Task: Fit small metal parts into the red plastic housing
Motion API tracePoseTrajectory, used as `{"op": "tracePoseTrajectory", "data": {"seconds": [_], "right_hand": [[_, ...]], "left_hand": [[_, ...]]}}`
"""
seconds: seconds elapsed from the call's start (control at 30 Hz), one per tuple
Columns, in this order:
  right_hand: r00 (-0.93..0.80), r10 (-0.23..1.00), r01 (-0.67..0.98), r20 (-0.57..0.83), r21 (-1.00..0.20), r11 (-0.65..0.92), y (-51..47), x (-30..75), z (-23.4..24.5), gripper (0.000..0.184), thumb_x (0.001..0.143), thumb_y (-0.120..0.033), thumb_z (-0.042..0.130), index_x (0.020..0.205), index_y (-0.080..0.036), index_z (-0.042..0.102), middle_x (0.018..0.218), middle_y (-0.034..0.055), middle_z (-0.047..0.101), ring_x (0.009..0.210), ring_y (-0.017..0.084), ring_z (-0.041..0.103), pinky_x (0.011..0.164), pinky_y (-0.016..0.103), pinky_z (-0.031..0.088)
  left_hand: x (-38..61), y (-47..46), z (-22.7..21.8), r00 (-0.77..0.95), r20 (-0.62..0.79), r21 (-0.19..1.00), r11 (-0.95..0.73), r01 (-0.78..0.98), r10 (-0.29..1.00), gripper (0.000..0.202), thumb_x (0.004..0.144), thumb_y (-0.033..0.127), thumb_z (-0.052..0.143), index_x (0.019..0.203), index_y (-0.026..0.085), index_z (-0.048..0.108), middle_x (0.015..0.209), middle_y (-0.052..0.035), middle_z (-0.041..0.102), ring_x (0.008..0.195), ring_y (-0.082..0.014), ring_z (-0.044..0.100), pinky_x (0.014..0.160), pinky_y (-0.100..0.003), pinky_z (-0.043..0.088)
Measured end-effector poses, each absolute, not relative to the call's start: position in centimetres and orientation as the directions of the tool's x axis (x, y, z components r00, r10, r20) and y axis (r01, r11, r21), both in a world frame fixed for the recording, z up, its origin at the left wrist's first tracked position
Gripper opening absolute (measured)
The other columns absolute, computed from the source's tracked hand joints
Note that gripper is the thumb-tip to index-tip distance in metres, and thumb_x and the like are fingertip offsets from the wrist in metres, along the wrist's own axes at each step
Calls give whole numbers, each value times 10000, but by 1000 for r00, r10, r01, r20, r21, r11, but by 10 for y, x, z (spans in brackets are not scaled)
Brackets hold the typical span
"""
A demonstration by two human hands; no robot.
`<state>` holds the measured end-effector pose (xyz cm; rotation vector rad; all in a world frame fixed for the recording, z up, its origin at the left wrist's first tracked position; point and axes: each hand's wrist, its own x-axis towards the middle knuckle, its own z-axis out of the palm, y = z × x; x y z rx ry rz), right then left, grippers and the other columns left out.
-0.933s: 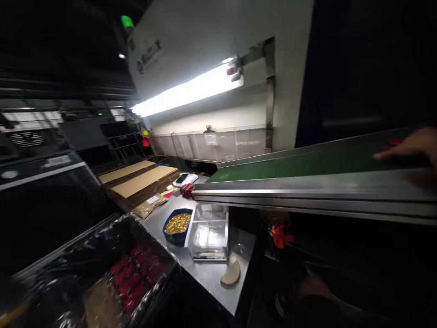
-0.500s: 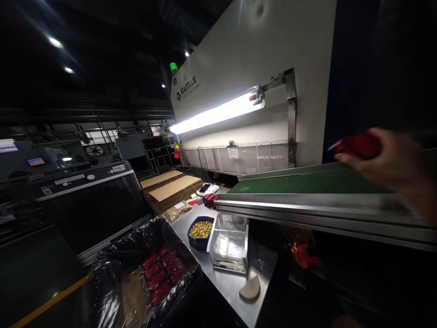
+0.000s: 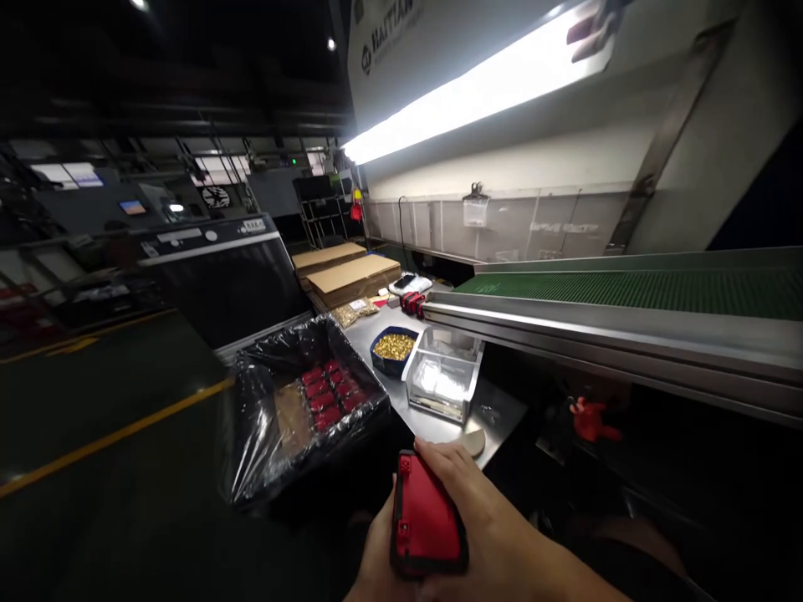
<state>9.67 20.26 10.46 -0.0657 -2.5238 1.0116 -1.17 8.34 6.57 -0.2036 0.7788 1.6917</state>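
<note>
A red plastic part with black edging [image 3: 430, 514] is held low in front of me, its flat red face turned up. My right hand [image 3: 473, 493] grips it along the right side, fingers over the far end. On its left side my left hand [image 3: 376, 543] closes round it, partly hidden behind the part. Just beyond my right hand a pale rounded block [image 3: 475, 441] lies on the metal table [image 3: 432, 426]. Left of my hands, a box lined with black plastic [image 3: 251, 451] holds several red parts [image 3: 326, 393] in rows.
A blue bin [image 3: 390, 364] of brass-coloured pieces stands beside a clear-fronted tray [image 3: 439, 385]. The green conveyor [image 3: 627, 288] runs along the right, with red-and-black parts [image 3: 412, 303] at its end. Flat cardboard [image 3: 355, 276] lies behind. An orange tool-like object [image 3: 593, 420] hangs below the conveyor.
My right hand has brought the red part from above the conveyor down to the front middle. My left hand has come into view and holds it too. The view has tilted down.
</note>
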Motion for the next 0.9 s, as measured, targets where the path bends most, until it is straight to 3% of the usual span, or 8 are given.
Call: {"op": "tracePoseTrajectory", "data": {"seconds": [0.1,0.23,0.4,0.67,0.73,0.83,0.9], "right_hand": [[-949,179,-66,258,-721,689,200,100,95,1294,540,-256,867,1536,-311,43,1500,103,344,1405,311,337,1186,512,373],[-966,186,-6,181,-731,682,198,108,90,1183,612,-257,802,1542,-302,72,1518,78,286,1431,272,267,1218,470,336],[-961,220,28,169,-728,685,198,109,82,1115,628,-243,769,1540,-290,128,1518,70,282,1428,264,266,1220,454,340],[-968,198,28,152,-724,689,193,106,69,1134,628,-249,795,1541,-276,122,1521,110,294,1426,328,267,1199,543,346],[-972,181,10,147,-751,661,194,108,69,1143,637,-320,831,1540,-288,131,1534,116,286,1444,345,252,1203,553,333],[-970,187,-47,156,-872,487,203,108,59,1137,640,-587,819,1535,-297,181,1574,115,271,1466,345,266,1224,526,298],[-918,373,-3,136,-942,335,216,102,41,990,715,-696,694,1505,-275,273,1546,124,353,1419,318,375,1199,498,342]], "left_hand": [[-9,85,69,-266,-540,326,-93,-941,799,474,987,484,454,979,85,710,912,-124,748,891,-238,699,920,-365,536],[-3,83,67,-163,-506,241,-43,-970,847,591,898,624,550,1070,80,703,942,-137,756,992,-290,696,983,-401,503],[-2,81,54,-86,-474,126,-29,-992,876,558,910,588,562,1095,81,704,945,-137,763,1022,-292,697,1008,-394,487],[0,72,44,-57,-495,68,-27,-997,867,537,923,568,550,1094,86,713,919,-131,768,979,-286,710,966,-391,508],[-1,70,44,-29,-472,50,-7,-999,881,552,923,583,536,1082,88,718,894,-130,768,934,-281,718,926,-388,526],[-4,69,44,-20,-439,71,13,-997,898,625,923,630,487,1041,64,725,854,-149,764,809,-273,725,818,-389,562],[-8,69,43,-68,-484,141,0,-990,872,685,914,666,458,1002,41,727,843,-169,761,714,-270,719,711,-396,582]]}}
